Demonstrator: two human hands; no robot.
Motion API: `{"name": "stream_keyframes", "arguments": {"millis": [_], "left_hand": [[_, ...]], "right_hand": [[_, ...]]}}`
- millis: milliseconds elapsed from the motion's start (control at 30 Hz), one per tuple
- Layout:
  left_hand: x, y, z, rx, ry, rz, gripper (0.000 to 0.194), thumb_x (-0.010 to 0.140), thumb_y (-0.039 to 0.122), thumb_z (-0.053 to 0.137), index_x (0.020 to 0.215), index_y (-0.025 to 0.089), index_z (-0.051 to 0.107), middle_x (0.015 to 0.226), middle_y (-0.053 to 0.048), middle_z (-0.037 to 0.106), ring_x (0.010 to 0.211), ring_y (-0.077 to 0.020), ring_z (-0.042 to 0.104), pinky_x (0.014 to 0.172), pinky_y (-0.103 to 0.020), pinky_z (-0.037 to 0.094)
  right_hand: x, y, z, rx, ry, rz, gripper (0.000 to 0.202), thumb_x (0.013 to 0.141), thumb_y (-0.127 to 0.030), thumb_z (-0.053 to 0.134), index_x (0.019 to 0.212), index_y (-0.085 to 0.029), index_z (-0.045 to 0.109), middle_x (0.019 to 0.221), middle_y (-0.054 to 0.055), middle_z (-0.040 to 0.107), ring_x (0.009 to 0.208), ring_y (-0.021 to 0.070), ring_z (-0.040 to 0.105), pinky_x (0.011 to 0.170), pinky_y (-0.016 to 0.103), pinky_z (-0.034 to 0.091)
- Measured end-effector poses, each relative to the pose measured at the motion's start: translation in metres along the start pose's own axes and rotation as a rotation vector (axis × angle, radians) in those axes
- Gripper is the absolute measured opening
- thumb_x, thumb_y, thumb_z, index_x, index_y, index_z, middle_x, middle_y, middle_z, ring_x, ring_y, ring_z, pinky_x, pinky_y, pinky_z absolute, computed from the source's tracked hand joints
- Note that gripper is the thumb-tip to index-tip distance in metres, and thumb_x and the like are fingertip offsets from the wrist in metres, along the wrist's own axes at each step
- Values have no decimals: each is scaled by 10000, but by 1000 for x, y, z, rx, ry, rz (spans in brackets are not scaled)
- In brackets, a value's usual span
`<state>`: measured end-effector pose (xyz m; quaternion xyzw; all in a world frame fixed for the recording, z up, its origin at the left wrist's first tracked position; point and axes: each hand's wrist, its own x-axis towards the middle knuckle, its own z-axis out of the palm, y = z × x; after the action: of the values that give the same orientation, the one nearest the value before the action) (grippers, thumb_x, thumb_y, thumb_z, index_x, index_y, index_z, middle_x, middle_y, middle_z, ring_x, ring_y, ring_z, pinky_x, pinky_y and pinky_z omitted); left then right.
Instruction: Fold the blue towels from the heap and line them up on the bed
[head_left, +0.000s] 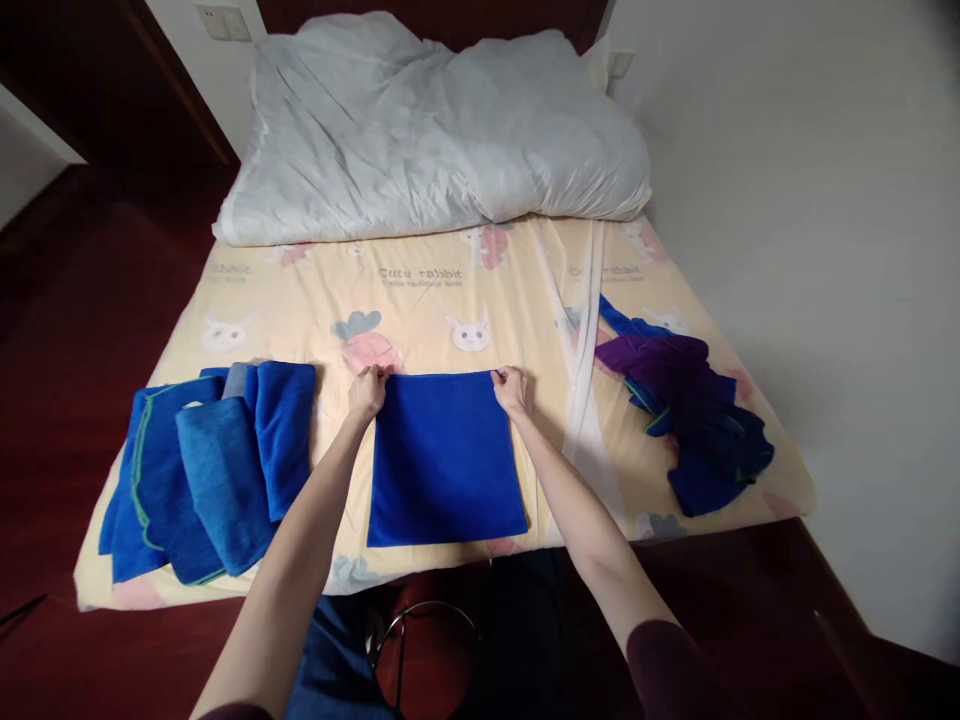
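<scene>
A blue towel [448, 460] lies spread flat as a near-square at the front edge of the bed. My left hand [368, 391] pinches its far left corner, and my right hand [511, 389] pinches the far right corner. Both hands are closed on the cloth, fingertips partly hidden. To the left, several folded towels [221, 490] in blues, one edged in green, overlap in a loose pile. On the right side sits a crumpled heap of dark blue and purple cloths [679, 400], some with green edging.
A pale sheet [420, 310] with rabbit and carrot prints covers the bed. A bulky white quilt [450, 140] is bunched across the far end. White straps [585, 340] run along the sheet right of the blue towel. A wall [810, 250] stands close on the right.
</scene>
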<state>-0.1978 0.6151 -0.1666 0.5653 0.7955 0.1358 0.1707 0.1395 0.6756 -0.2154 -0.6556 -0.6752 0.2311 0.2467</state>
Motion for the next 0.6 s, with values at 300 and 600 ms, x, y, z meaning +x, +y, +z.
{"name": "stream_keyframes", "arguments": {"millis": [300,600], "left_hand": [[20,-10,-12,-55,-134,116,157,853,263,625,912,173,739,950,-77,764,906,-243,690,837,-304,511],[-21,41,13,40,169,281,419,1012,258,373,1358,116,562,1410,-191,553,1357,-319,456,1142,-497,340]], "right_hand": [[25,0,5,237,-51,135,139,801,-299,665,806,-185,744,755,48,758,685,187,699,593,251,521],[-10,-57,4,-99,105,-180,426,990,-234,454,1388,-145,576,1431,176,557,1362,326,455,1162,533,313]]}}
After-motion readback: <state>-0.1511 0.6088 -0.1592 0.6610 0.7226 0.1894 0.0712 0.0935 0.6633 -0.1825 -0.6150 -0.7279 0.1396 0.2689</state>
